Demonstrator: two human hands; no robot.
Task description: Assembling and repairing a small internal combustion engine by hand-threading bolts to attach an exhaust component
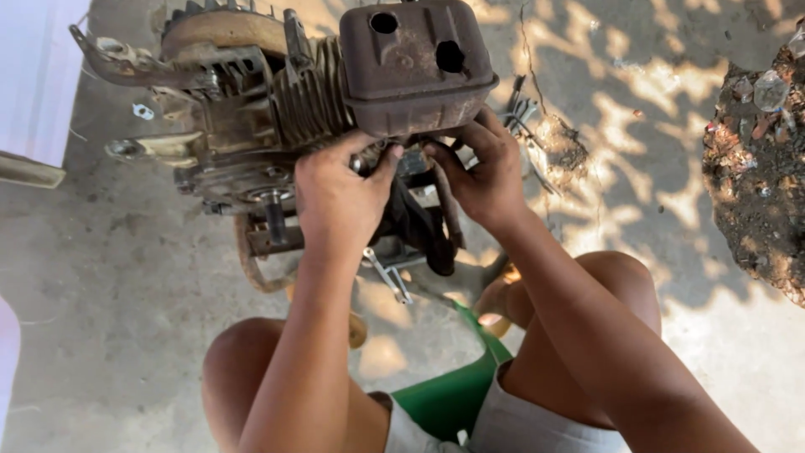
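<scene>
— Head view: where is the engine (pixel 277 109) relative to the hands?

— Held up above the knees, over the concrete floor (pixel 101 277), just ahead of both hands. Long axis running left to right across the view: flywheel end to the left, rusty box-shaped muffler (pixel 415 63) to the right, cooling fins (pixel 314 92) between them.

— And the left hand (pixel 335 197)?

— Pressed against the underside below the fins, grip closed, fingertips pinching a small metal part there; too small to tell which part.

— Right hand (pixel 486 172)?

— Directly under the muffler's lower edge, grip curled shut on the same spot from the other side, thumb nearly touching the left thumb.

— Nearer hand?

— About equal; both meeting at the joint under the muffler, left slightly more toward the crankcase.

— Anything else close by?

— A shiny spanner (pixel 387 273) lying below the hands, near a dark strap (pixel 415 226). A green seat (pixel 453 394) between the thighs. A rubble pile (pixel 759 168) well apart, far right.
</scene>
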